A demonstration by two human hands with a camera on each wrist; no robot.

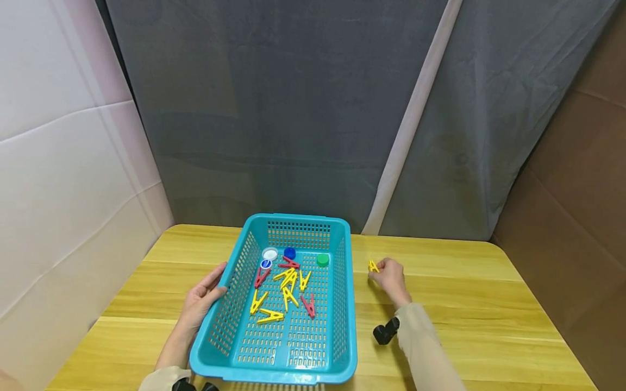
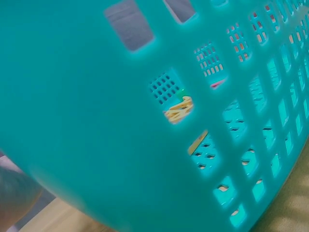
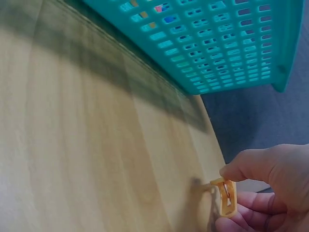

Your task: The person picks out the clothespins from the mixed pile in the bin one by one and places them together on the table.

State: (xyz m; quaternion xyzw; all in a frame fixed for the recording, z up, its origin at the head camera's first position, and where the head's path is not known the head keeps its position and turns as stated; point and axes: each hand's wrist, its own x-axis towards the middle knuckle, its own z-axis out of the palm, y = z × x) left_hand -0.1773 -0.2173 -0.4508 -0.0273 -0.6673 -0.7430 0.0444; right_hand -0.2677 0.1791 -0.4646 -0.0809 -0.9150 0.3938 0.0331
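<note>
A turquoise plastic basket (image 1: 274, 374) with slotted walls stands in the middle of the table. Inside it lie several yellow clothespins (image 1: 271, 316), 3 red clothespins (image 1: 308, 306) and several bottle caps, among them a green cap (image 1: 323, 260) and a dark blue cap (image 1: 289, 253). My left hand (image 1: 199, 300) holds the basket by its left side, thumb near the rim. To the right of the basket, my right hand (image 1: 389, 278) pinches a yellow clothespin (image 3: 227, 197) between thumb and fingers, close over the tabletop. In the left wrist view the basket wall (image 2: 120, 145) hides most of the contents.
The wooden table (image 1: 469, 304) runs to a grey curtain (image 1: 293, 108) at the back. A white sheet (image 1: 73, 163) hangs on the left and a brown panel (image 1: 577, 206) stands on the right. Dark wrist cameras (image 1: 386, 331) sit at both sleeves.
</note>
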